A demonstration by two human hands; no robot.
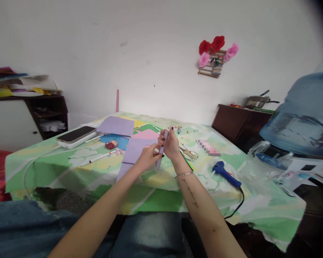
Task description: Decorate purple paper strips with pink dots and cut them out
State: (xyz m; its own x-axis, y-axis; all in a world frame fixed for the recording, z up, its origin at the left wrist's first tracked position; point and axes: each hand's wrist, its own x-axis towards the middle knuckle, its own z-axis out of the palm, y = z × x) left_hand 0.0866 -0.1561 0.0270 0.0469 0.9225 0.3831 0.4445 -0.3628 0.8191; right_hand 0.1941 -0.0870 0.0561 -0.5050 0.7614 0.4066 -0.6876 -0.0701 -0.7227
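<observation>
A rolled tube of purple paper (158,163) stands tilted between my two hands, above the front part of the table. Around its lower part the fingers of my left hand (148,157) are closed. My right hand (171,144) grips the upper part, fingers wrapped round it. Flat purple sheets (136,148) lie just left of the tube, with a pink sheet (145,134) behind them. Right beside my right wrist are gold-handled scissors (190,153), and a green pencil-like stick is partly hidden by that wrist.
A blue glue gun (226,173) with a black cord lies at the right. On the left are a phone (76,134) on a white box, a dark red object (111,144) and a white marker (97,158). A large water bottle (307,111) stands beyond the right edge.
</observation>
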